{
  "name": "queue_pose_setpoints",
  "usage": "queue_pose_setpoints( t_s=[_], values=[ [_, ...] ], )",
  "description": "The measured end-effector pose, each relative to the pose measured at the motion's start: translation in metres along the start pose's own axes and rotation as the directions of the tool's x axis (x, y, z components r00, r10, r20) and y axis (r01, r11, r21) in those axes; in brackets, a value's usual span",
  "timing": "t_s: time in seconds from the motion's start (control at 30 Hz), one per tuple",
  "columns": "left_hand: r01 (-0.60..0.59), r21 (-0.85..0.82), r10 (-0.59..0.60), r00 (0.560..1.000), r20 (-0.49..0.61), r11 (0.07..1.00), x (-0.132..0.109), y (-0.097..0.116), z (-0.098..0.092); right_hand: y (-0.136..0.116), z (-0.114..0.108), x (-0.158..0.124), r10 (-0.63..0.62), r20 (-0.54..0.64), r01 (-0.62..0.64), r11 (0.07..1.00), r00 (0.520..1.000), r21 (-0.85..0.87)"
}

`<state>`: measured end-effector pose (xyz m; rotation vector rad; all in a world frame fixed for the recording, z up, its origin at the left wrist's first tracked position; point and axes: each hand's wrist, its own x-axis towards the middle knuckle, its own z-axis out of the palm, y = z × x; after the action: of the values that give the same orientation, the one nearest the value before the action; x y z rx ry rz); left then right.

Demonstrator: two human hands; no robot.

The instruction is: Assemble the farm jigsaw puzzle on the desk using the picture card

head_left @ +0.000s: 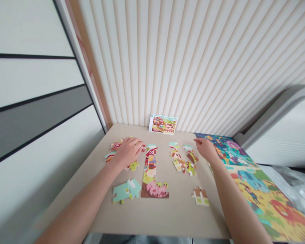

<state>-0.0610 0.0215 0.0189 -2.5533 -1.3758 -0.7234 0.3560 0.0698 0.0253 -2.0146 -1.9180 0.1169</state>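
My left hand (128, 149) lies palm down, fingers curled, over a cluster of loose farm puzzle pieces (115, 146) at the table's left; whether it grips one is hidden. My right hand (204, 148) hovers with fingers curled beside another group of loose pieces (184, 164), fingertips close to a red-brown piece (192, 156). Between the hands stands an assembled L-shaped strip (152, 178) showing a red barn and a pink pig. Two joined pale teal pieces (126, 191) lie near my left forearm. A single brown and green piece (200, 197) rests near my right forearm.
A reference picture card (163, 123) of the farm scene leans against the ribbed wall at the back. A large finished colourful puzzle (259, 189) covers the table's right side. The beige table (96, 189) ends at a wall on the left.
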Motion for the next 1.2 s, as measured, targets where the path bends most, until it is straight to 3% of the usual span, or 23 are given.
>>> queue_pose_setpoints(
  t_s=[0.23, 0.4, 0.47, 0.57, 0.63, 0.73, 0.87, 1.07, 1.2],
  values=[
    [-0.131, -0.108, 0.142, 0.985, 0.094, 0.985, -0.004, 0.032, 0.019, 0.005, 0.010, -0.036, -0.015, 0.141, 0.019, 0.999, 0.990, -0.027],
    [-0.149, -0.121, 0.163, 0.979, 0.122, 0.982, -0.008, 0.034, 0.029, 0.009, 0.017, -0.045, -0.022, 0.185, 0.030, 0.999, 0.983, -0.042],
    [-0.153, -0.103, 0.167, 0.977, 0.136, 0.983, -0.009, 0.033, 0.030, 0.012, 0.015, -0.046, 0.004, 0.163, 0.008, 0.997, 0.987, -0.071],
    [-0.157, -0.095, 0.171, 0.973, 0.157, 0.983, -0.008, 0.032, 0.031, 0.012, 0.006, -0.050, -0.059, 0.167, 0.069, 0.996, 0.984, -0.050],
    [-0.155, -0.093, 0.169, 0.972, 0.166, 0.984, -0.008, 0.032, 0.031, 0.008, -0.001, -0.055, -0.140, 0.246, 0.134, 0.990, 0.959, 0.043],
    [-0.152, -0.095, 0.166, 0.973, 0.163, 0.984, -0.007, 0.032, 0.031, 0.001, -0.008, -0.063, -0.243, 0.403, 0.175, 0.964, 0.882, 0.198],
    [-0.147, -0.114, 0.163, 0.975, 0.153, 0.983, -0.007, 0.033, 0.031, -0.004, -0.010, -0.070, -0.284, 0.485, 0.196, 0.955, 0.827, 0.225],
    [-0.156, -0.082, 0.171, 0.960, 0.221, 0.984, -0.006, 0.028, 0.025, -0.001, -0.009, -0.066, -0.232, 0.473, 0.180, 0.972, 0.850, 0.152],
    [-0.149, -0.069, 0.161, 0.960, 0.229, 0.986, -0.001, 0.025, 0.005, -0.001, -0.006, -0.065, -0.273, 0.419, 0.233, 0.962, 0.866, 0.145]
  ],
)
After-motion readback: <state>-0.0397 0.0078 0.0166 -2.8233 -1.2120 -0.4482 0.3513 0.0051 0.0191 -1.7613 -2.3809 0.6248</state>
